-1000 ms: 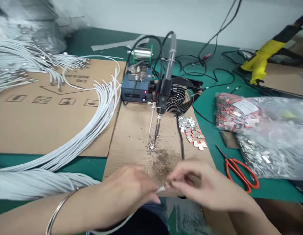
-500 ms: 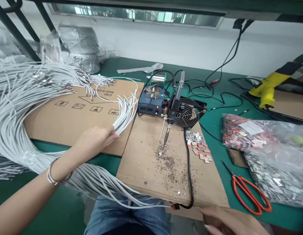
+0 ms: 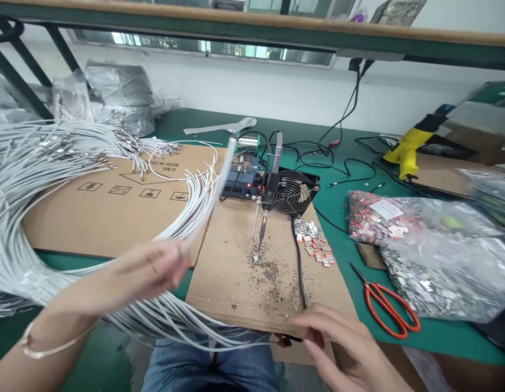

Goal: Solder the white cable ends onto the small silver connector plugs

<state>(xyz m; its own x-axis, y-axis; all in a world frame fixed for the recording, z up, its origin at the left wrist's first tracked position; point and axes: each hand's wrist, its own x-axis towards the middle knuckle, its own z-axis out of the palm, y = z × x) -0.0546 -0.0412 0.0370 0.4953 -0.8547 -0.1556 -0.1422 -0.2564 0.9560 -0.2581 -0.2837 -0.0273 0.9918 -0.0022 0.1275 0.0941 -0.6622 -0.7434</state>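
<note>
My left hand [image 3: 152,269] is closed on a white cable [image 3: 223,179], whose raised free end is blurred by motion. Behind it a fanned bunch of white cables [image 3: 195,204] lies on the printed cardboard [image 3: 101,218]. My right hand [image 3: 346,343] is at the near edge of the worn cardboard sheet [image 3: 219,277], thumb and fingers apart, nothing seen between them. Close to its fingertips runs a black cord [image 3: 301,272]. A soldering iron [image 3: 271,185] points down in its stand, its tip over a small heap of solder bits [image 3: 256,256].
A blue soldering station [image 3: 236,188], solder spool [image 3: 248,142] and black fan [image 3: 295,193] stand behind. Small metal and orange connectors [image 3: 317,247] lie right of the cord. Further right are red-handled scissors [image 3: 389,310], bagged parts [image 3: 436,283] and a yellow tool [image 3: 409,147].
My left hand has lifted a white cable up from the bunch. My right hand has moved up and inward over the cardboard's near edge. The camera view has tilted upward and shifted right.
</note>
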